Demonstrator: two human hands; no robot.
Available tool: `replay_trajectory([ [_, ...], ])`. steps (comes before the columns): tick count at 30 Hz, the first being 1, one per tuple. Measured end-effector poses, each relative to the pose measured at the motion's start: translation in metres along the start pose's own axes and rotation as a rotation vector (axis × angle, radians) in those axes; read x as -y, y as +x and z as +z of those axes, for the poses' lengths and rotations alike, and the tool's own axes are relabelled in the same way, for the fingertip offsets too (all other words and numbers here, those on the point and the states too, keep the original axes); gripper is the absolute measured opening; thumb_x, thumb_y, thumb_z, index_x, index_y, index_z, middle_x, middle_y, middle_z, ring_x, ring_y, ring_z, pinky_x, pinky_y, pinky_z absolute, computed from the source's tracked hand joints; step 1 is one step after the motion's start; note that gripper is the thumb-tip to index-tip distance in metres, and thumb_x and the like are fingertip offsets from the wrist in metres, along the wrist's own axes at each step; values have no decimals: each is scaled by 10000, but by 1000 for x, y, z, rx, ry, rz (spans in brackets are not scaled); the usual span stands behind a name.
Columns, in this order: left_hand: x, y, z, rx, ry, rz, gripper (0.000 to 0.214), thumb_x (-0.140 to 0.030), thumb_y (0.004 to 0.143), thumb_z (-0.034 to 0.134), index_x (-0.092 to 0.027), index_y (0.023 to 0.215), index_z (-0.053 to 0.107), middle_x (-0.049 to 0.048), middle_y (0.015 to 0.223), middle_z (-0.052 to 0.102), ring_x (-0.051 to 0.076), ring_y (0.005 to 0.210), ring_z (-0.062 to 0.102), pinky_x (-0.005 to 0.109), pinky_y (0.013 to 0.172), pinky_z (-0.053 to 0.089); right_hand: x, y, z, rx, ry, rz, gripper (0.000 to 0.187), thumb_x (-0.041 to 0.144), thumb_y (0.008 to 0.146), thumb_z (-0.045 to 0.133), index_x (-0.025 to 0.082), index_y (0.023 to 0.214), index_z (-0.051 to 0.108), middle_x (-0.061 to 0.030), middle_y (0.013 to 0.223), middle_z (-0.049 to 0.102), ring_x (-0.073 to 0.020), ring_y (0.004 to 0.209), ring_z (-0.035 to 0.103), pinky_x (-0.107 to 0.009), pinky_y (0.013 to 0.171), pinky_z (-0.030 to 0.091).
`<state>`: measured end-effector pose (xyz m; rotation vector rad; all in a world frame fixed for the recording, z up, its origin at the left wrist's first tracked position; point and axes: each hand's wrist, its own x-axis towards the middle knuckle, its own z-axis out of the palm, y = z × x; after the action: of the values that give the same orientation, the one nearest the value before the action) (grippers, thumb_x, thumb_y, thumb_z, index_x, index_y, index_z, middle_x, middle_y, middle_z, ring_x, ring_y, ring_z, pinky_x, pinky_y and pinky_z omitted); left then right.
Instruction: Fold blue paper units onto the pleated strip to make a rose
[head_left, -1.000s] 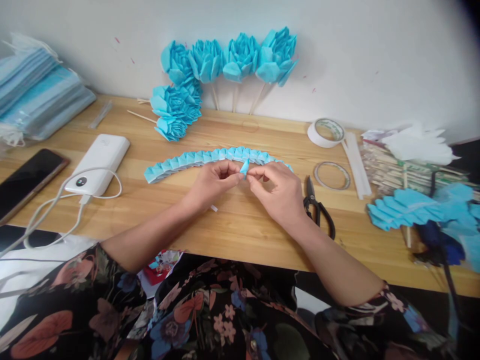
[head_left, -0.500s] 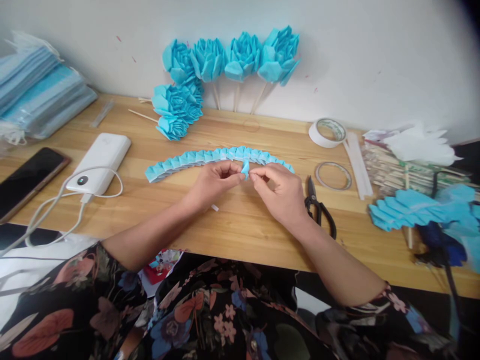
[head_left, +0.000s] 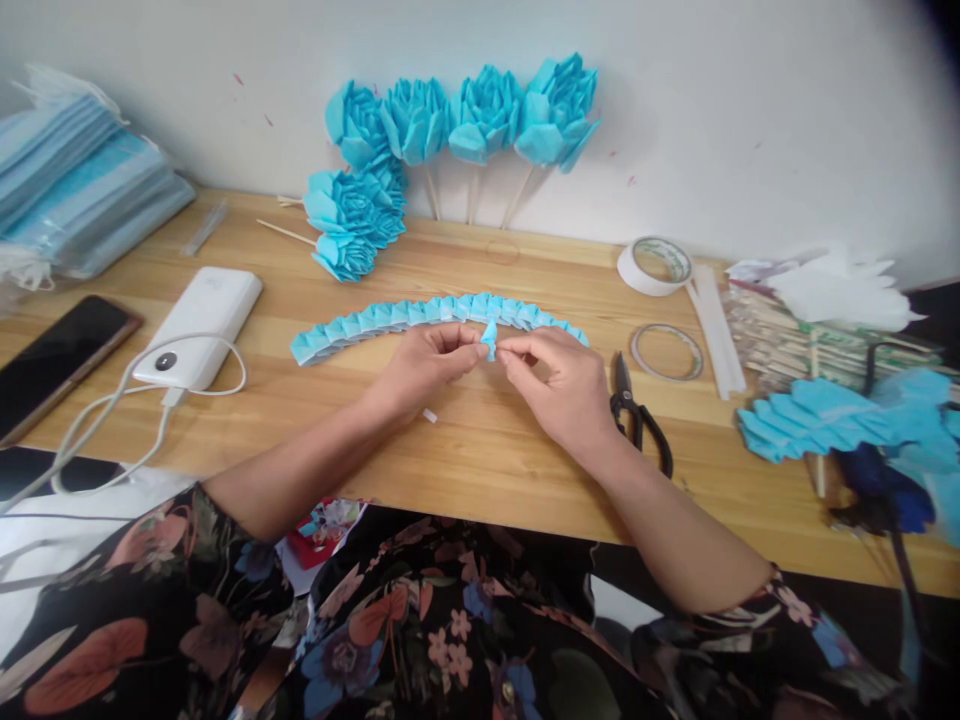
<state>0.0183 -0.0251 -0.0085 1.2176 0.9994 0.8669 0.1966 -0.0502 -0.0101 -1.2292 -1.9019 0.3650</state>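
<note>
Between my fingertips is a small rolled piece of blue fabric (head_left: 490,336), upright and narrow. My left hand (head_left: 435,362) pinches it from the left with thumb and forefinger. From the other side my right hand (head_left: 556,378) pinches at its lower end. Just behind both hands, a curved row of folded blue petals (head_left: 390,317) lies across the table, its right end partly covered by my right hand. A tiny white scrap (head_left: 430,416) rests below my left hand. Black-handled scissors (head_left: 634,415) lie to the right of my right hand.
Blue fabric roses (head_left: 485,112) on sticks lean along the wall. A white tape roll (head_left: 655,266) and a thinner ring of tape (head_left: 666,352) sit at right, near bundled sticks (head_left: 780,335) and pleated blue fabric (head_left: 817,415). Leftward are face masks (head_left: 90,190), a power bank (head_left: 199,325) and a phone (head_left: 64,360).
The rolled blue piece has turned slightly between my fingertips and its top tapers more now. Both hands stay in nearly the same place.
</note>
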Motion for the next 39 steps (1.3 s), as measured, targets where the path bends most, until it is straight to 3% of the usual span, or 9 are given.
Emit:
replay_trajectory([
  [15, -1, -1, 1, 6, 1, -7, 247, -378, 725, 729, -161, 699, 615, -52, 580, 460, 71, 543, 326, 246, 545, 242, 1, 0, 0, -42, -40, -39, 151, 153, 874, 605, 216, 755, 673, -1, 708, 677, -158, 689, 594, -323, 702, 448],
  [27, 10, 3, -6, 156, -168, 1, 222, -315, 817, 697, -158, 696, 595, -47, 541, 474, 70, 521, 351, 257, 564, 251, 6, 1, -2, -41, 105, 51, 146, 118, 839, 632, 212, 742, 688, 22, 683, 654, -133, 672, 581, -299, 701, 477],
  [34, 6, 2, -5, 131, -229, -13, 247, -281, 822, 665, -170, 654, 523, -46, 517, 463, 72, 506, 355, 259, 554, 246, 9, 2, -11, -137, 241, 166, 145, 208, 912, 572, 231, 846, 699, -2, 838, 727, -165, 805, 648, -349, 791, 498],
  [37, 7, 3, -5, 139, -227, -10, 230, -285, 825, 663, -169, 671, 538, -46, 522, 465, 74, 506, 352, 260, 553, 246, 5, 3, -10, -152, 394, 240, 101, 241, 890, 596, 244, 972, 656, -13, 946, 710, -168, 877, 648, -360, 832, 506],
  [39, 8, 3, -6, 140, -215, -4, 223, -298, 826, 668, -169, 685, 553, -47, 532, 467, 76, 511, 351, 259, 557, 250, 2, 3, -7, -93, 537, 292, 251, 250, 857, 633, 262, 1106, 603, -14, 1015, 692, -167, 917, 646, -372, 876, 511],
])
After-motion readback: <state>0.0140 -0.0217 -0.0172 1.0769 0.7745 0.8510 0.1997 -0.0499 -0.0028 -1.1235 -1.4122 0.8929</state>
